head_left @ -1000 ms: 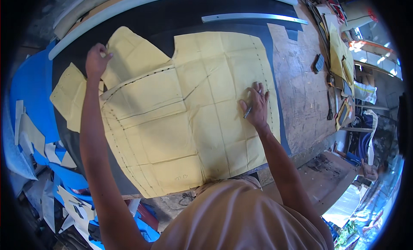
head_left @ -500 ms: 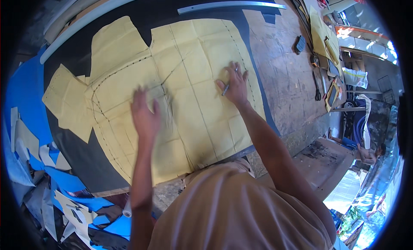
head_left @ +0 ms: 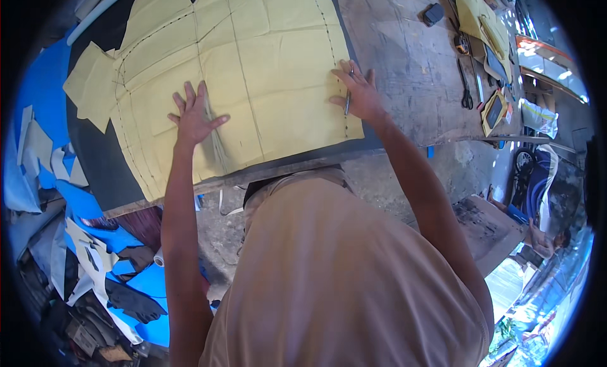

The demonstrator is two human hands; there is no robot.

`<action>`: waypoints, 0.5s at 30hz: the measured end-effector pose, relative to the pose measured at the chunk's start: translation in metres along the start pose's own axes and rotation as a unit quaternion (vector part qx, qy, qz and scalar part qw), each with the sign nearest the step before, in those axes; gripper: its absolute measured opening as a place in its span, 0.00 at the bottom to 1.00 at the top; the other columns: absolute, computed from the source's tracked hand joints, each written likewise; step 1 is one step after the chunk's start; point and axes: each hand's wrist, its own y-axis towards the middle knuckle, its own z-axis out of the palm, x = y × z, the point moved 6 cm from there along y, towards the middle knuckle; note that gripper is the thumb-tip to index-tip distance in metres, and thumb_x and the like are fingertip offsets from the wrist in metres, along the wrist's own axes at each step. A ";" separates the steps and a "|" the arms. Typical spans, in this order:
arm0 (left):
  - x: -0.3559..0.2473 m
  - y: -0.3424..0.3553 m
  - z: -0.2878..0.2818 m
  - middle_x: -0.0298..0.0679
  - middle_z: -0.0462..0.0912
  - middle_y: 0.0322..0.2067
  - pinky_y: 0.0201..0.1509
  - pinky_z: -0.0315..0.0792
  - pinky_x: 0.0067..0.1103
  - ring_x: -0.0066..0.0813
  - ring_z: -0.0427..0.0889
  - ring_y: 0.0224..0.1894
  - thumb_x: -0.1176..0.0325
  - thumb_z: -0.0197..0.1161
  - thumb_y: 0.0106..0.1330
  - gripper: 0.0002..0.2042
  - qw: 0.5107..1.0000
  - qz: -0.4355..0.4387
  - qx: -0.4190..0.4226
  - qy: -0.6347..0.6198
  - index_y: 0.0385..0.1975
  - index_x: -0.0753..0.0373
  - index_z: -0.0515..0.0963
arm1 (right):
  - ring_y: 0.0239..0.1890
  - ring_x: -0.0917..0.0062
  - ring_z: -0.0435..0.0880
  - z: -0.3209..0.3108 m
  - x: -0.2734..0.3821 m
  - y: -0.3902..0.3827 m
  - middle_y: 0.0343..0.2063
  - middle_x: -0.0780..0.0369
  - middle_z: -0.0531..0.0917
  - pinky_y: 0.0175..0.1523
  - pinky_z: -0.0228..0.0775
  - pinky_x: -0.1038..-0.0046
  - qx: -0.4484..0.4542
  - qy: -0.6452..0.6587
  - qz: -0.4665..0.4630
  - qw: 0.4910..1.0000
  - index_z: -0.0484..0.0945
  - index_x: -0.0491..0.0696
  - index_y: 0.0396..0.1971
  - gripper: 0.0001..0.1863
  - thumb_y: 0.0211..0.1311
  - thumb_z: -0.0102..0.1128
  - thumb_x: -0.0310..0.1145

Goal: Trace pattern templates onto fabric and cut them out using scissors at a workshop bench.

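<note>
A large yellow paper pattern (head_left: 284,57), creased and marked with dark lines and rows of dots, lies over a black sheet (head_left: 95,161) on the table. My left hand (head_left: 195,122) rests on the paper with its fingers spread, beside a raised crease that runs toward the near edge. At the paper's right margin, my right hand (head_left: 361,96) presses down by the dotted line. A slim pen (head_left: 348,103) is held between its fingers, and the other fingers are stretched out.
On the table's right side (head_left: 395,70) are scissors (head_left: 466,96), a tape measure (head_left: 462,46), a dark block-like object (head_left: 432,14) and folded yellow paper (head_left: 484,19). Blue and pale scraps (head_left: 95,253) pile up at the left. A person (head_left: 542,240) is at the far right.
The view has shifted, so the paper sits higher and the metal ruler is out of sight. My right hand has moved out to the paper's right margin. My left hand, blurred before, now lies still.
</note>
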 end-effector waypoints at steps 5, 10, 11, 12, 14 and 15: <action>0.001 0.001 -0.002 0.43 0.38 0.83 0.68 0.46 0.76 0.69 0.36 0.81 0.36 0.74 0.54 0.57 0.999 -0.002 0.016 0.036 0.82 0.42 0.46 | 0.82 0.62 0.52 0.005 -0.011 -0.012 0.78 0.61 0.63 0.75 0.40 0.28 0.003 0.021 -0.022 1.000 0.71 0.58 0.69 0.40 0.59 0.70 0.56; -0.027 -0.021 0.005 0.38 0.37 0.83 0.68 0.47 0.76 0.68 0.35 0.81 0.39 0.79 0.49 0.61 0.998 0.043 -0.030 0.019 0.82 0.40 0.45 | 0.83 0.62 0.49 -0.006 -0.017 -0.041 0.79 0.63 0.61 0.75 0.38 0.27 -0.003 0.021 -0.030 0.999 0.69 0.59 0.71 0.44 0.55 0.72 0.58; -0.023 -0.028 0.008 0.37 0.36 0.84 0.68 0.47 0.76 0.68 0.35 0.81 0.40 0.80 0.47 0.63 0.999 0.036 -0.017 0.011 0.82 0.40 0.45 | 0.83 0.62 0.48 -0.007 -0.019 -0.052 0.79 0.63 0.61 0.75 0.38 0.26 0.007 0.026 -0.037 0.999 0.69 0.59 0.72 0.45 0.54 0.73 0.58; -0.019 -0.035 0.011 0.36 0.36 0.84 0.68 0.47 0.76 0.67 0.35 0.81 0.42 0.81 0.46 0.64 1.000 0.030 -0.006 0.001 0.82 0.39 0.44 | 0.83 0.62 0.48 -0.012 -0.019 -0.060 0.79 0.63 0.61 0.75 0.38 0.26 0.003 0.027 -0.042 0.999 0.69 0.59 0.72 0.45 0.54 0.73 0.58; -0.011 -0.046 0.012 0.35 0.36 0.84 0.67 0.48 0.77 0.66 0.34 0.82 0.45 0.84 0.42 0.66 0.999 0.021 0.015 -0.018 0.82 0.39 0.44 | 0.83 0.60 0.48 -0.010 -0.020 -0.072 0.79 0.63 0.61 0.75 0.37 0.26 0.066 0.020 -0.042 0.997 0.69 0.59 0.72 0.46 0.53 0.74 0.58; -0.008 -0.051 0.011 0.35 0.36 0.84 0.67 0.48 0.77 0.66 0.34 0.82 0.45 0.84 0.42 0.66 1.000 0.023 0.012 -0.018 0.82 0.39 0.44 | 0.83 0.60 0.48 -0.012 -0.021 -0.074 0.79 0.63 0.61 0.75 0.37 0.26 0.063 0.019 -0.042 0.997 0.69 0.59 0.72 0.46 0.53 0.74 0.58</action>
